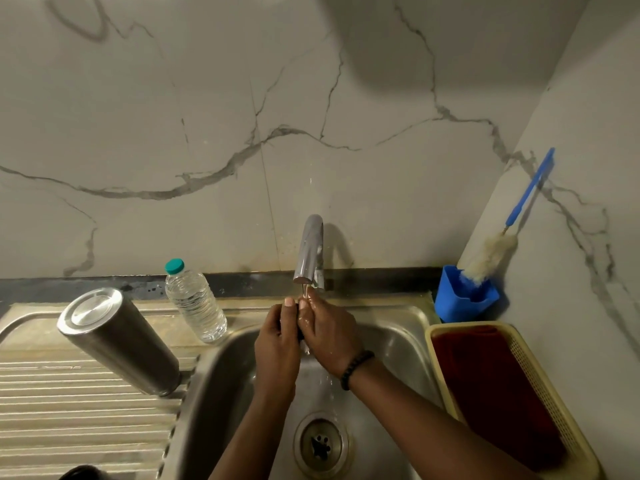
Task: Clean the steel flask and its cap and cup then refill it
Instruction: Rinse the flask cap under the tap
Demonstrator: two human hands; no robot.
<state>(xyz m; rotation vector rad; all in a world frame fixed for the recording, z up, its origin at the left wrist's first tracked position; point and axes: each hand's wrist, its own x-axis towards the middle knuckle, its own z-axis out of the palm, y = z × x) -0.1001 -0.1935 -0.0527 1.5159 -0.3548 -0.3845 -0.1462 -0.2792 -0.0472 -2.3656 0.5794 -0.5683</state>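
Under the tap [309, 252], over the sink [408, 327]: rinsing in progress, both hands meeting in the thin stream. Left hand [277, 344] and right hand [329, 336] pressing together, fingers curling round something small and dark between the palms [300, 336], barely showing. Probably the cap, though too hidden to be sure. Both forearms reaching up from the lower edge, right wrist wearing a beaded bracelet [356, 368], right fingers glistening wet, thumbs pointing up toward the spout.

On the ribbed drainboard [69, 410] to the left: steel flask [119, 341] standing inverted, base up, apparently draining, well apart from the hands. Just beside it, a plastic water bottle [195, 301] with a teal lid, full, likely waiting for the refill step. Cup not identifiable anywhere; a dark rounded shape at the bottom left edge staying unclear.

At the right corner: bottle brush [491, 254] leaning in a blue holder [464, 299], and a yellow basket [540, 375] holding a red cloth [491, 393].

Judging the step: washing of the small part nearing its end, flask apparently done. Next calling for setting the piece down to drain, shutting off the water, then righting the flask.
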